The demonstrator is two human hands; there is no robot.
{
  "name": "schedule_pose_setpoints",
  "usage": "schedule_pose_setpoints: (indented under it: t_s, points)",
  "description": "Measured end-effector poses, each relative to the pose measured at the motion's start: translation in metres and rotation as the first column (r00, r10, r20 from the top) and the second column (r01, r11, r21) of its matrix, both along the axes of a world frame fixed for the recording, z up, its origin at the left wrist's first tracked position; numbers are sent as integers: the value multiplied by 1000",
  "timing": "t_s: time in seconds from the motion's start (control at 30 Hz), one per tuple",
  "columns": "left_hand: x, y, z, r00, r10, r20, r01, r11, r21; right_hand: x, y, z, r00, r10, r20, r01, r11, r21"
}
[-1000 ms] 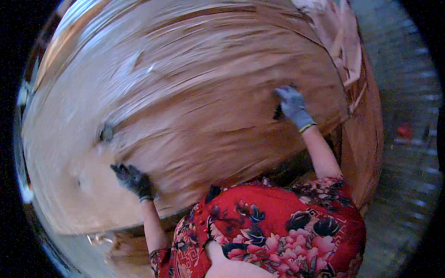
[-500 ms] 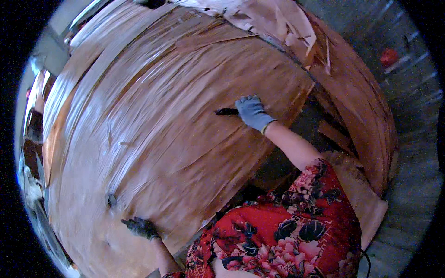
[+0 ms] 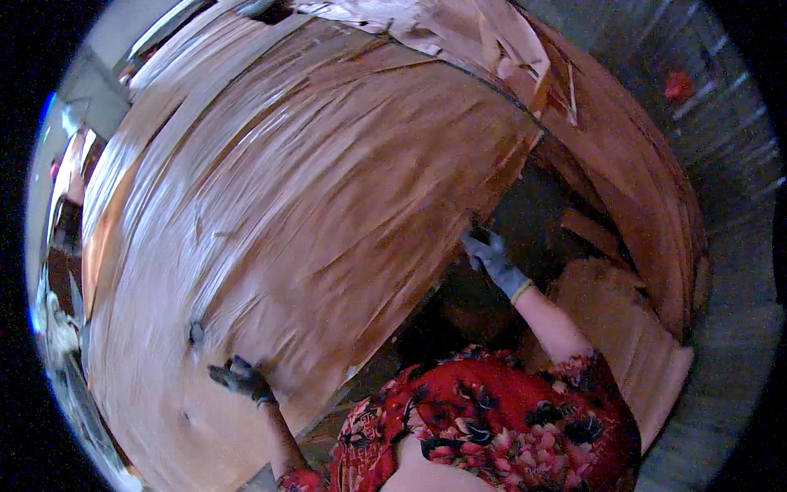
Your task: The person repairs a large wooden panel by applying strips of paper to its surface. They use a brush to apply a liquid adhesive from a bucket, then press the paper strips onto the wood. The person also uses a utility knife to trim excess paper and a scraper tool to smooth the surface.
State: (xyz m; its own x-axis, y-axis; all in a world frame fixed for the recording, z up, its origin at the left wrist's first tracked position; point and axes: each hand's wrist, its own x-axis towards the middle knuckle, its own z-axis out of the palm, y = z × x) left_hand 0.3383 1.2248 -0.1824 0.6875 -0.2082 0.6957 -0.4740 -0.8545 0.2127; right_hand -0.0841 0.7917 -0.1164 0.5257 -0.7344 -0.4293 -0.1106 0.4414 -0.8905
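Observation:
A broad, wrinkled sheet of brown wood veneer (image 3: 328,205) spreads before me. My left hand (image 3: 239,380), in a dark grey glove, rests on its near left part with the fingers spread and nothing in them. By the sheet's right edge is my right hand (image 3: 497,261), in a light grey glove with a yellowish cuff. Its fingers are closed round a slim, dark, stick-like tool (image 3: 478,223), mostly hidden against the dark gap behind it. A knot hole (image 3: 196,333) shows in the sheet beyond my left hand.
More veneer (image 3: 631,164) lies stacked beyond a dark gap on the right, with torn, pale strips (image 3: 508,41) at the far end. A brown board (image 3: 615,336) lies beside my right forearm. Something red (image 3: 678,86) is on the grey floor at far right.
My right hand has come from over the sheet toward me and rightward to its edge, bringing the dark tool along. My left hand has shifted slightly away from me, its fingers spread.

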Motion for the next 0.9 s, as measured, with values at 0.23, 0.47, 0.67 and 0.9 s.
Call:
schedule_pose_setpoints:
  t_s: [0.23,0.47,0.67,0.9]
  points:
    - [-64,-253,41,810,-515,-280,478,857,-193,-24,-27,-27,977,-162,137,193,945,-263]
    - [-126,-398,43,781,-457,-426,561,813,154,46,-146,23,962,-74,-263,-214,395,-893]
    - [-119,-398,27,826,-473,-306,558,760,333,173,-347,31,839,-175,-516,-435,353,-828]
    - [-127,-401,12,838,-376,-396,500,819,280,258,-475,-27,807,-304,-506,-415,318,-853]
